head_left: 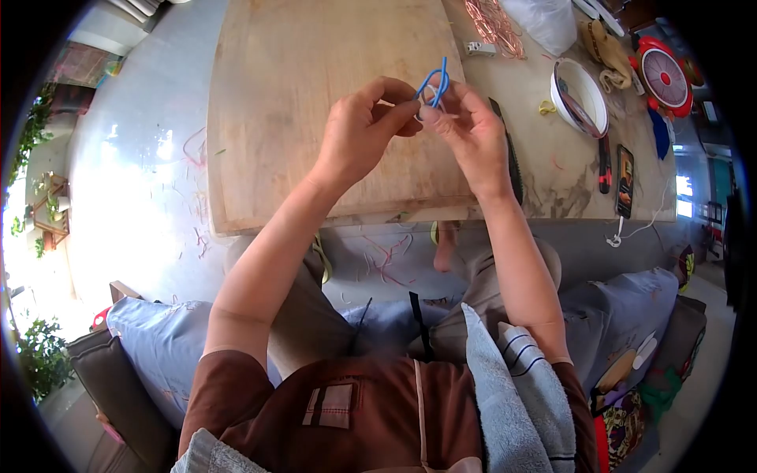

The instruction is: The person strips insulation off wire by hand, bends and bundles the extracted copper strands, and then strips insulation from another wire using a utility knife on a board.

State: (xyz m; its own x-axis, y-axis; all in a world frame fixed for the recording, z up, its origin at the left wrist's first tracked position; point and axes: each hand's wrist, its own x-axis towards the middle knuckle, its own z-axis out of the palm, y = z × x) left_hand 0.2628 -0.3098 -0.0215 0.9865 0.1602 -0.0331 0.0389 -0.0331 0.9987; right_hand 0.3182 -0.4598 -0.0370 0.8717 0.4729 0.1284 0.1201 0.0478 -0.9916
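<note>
A looped blue wire point(444, 79) stands up between my two hands, above the wooden board point(292, 102). A pale, whitish strand point(430, 93) shows beside it. My left hand point(367, 126) has its thumb and forefinger pinched together at the lower left of the loop. On the other side, my right hand point(471, 134) is closed with thumb and fingers around the lower right part of the wire. The fingertips of both hands nearly meet, and they partly hide where the wire is gripped.
Copper wire point(497, 27), a white bowl point(558, 94), a small yellow piece point(546, 107), a red-and-black tool point(605, 165) and a phone point(624, 181) lie on the table's right side. A dark long blade-like object point(512, 162) lies beside the board. Wire scraps point(386, 260) litter the floor.
</note>
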